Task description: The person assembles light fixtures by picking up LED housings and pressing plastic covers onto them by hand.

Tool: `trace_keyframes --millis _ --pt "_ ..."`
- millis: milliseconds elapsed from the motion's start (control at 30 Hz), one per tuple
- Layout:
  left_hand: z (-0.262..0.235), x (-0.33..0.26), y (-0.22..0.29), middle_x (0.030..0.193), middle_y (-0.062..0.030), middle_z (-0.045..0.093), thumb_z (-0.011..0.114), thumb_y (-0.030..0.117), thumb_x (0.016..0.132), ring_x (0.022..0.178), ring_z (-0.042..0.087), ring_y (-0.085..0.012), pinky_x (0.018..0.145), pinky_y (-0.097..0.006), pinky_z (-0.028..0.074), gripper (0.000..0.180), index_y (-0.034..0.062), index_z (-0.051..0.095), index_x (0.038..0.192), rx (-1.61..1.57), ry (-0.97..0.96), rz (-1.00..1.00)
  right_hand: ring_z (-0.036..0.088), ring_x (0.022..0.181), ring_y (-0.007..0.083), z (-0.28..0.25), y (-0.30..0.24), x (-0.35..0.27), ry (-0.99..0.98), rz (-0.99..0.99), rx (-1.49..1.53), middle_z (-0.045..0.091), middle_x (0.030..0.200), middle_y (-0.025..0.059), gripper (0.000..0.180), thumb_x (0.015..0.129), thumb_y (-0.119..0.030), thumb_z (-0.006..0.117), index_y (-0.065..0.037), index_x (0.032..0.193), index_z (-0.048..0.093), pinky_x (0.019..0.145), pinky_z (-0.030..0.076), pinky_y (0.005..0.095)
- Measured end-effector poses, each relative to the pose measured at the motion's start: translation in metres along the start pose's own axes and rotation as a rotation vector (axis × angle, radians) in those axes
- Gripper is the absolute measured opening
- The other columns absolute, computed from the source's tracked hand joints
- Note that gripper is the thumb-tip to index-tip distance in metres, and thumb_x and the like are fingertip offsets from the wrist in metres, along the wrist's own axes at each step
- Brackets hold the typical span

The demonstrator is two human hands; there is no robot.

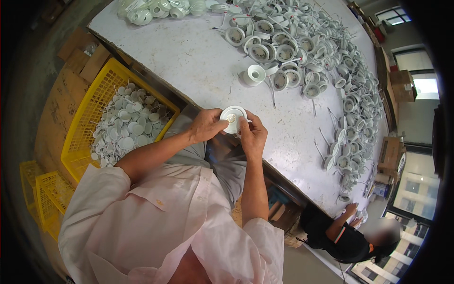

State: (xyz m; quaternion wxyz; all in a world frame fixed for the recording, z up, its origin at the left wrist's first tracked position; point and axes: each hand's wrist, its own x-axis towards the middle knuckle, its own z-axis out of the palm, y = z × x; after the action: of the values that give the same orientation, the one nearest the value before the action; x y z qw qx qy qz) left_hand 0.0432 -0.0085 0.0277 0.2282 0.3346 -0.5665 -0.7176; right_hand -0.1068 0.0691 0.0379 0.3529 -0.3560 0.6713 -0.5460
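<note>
Between both hands, over the table's near edge, I hold a round white lamp housing (233, 112) with its open face toward me. Inside it shows a pale disc with small yellowish dots. My left hand (208, 125) grips its left rim, thumb laid on the inner disc. My right hand (253, 134) closes on the right rim, its thumb also at the disc. Just beyond my hands a white cup-shaped lamp part (255, 75) stands on the table. Behind it spreads a heap of similar white housings (285, 52) with short wires.
A yellow plastic basket (75, 137) full of white discs with wires stands at my left. Smaller yellow baskets (54, 189) are below it. The white table (175, 61) carries bagged pale parts (158, 9) at the far left. A co-worker (347, 239) sits at the lower right.
</note>
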Motion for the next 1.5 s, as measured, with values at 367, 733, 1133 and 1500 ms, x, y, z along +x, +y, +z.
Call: trace_keyframes --millis 367,733,1133,1500 --pt "0.003 0.004 0.004 0.087 -0.0162 0.068 0.055 0.012 0.080 0.074 0.067 -0.0168 0.064 -0.027 0.057 0.034 -0.0127 0.061 0.102 0.063 0.081 -0.021 0.051 0.054 0.0050 0.008 0.015 0.001 0.105 -0.072 -0.058 0.059 0.064 0.0015 0.022 0.085 -0.011 0.067 0.001 0.103 0.065 0.048 0.041 0.0198" --pt "-0.009 0.001 -0.001 0.087 -0.0095 0.067 0.064 0.016 0.085 0.071 0.061 -0.0102 0.058 -0.022 0.049 0.034 -0.0062 0.058 0.110 -0.001 -0.129 -0.097 0.050 0.054 0.0046 0.003 0.015 -0.003 0.142 -0.106 -0.084 0.059 0.064 0.0013 0.021 0.085 -0.010 0.067 0.002 0.101 0.066 0.049 0.041 0.0200" --pt "-0.005 0.018 -0.009 0.080 -0.0082 0.066 0.063 0.013 0.088 0.058 0.054 -0.0074 0.052 -0.021 0.042 0.024 -0.0040 0.060 0.105 -0.060 -0.237 -0.163 0.053 0.104 0.0326 -0.029 -0.003 -0.002 -0.114 -0.575 -0.523 0.047 0.131 0.0171 0.073 0.062 -0.015 0.084 0.000 0.126 0.052 0.085 0.049 0.0411" --pt "0.049 0.055 0.002 0.076 -0.0089 0.064 0.055 0.006 0.091 0.053 0.055 -0.0071 0.039 -0.020 0.036 0.020 -0.0040 0.057 0.108 0.067 -0.314 -0.338 0.052 0.102 0.0331 -0.079 0.003 0.000 -0.027 -0.437 -0.719 0.051 0.122 0.0143 0.065 0.065 -0.013 0.078 -0.002 0.125 0.054 0.088 0.046 0.0407"
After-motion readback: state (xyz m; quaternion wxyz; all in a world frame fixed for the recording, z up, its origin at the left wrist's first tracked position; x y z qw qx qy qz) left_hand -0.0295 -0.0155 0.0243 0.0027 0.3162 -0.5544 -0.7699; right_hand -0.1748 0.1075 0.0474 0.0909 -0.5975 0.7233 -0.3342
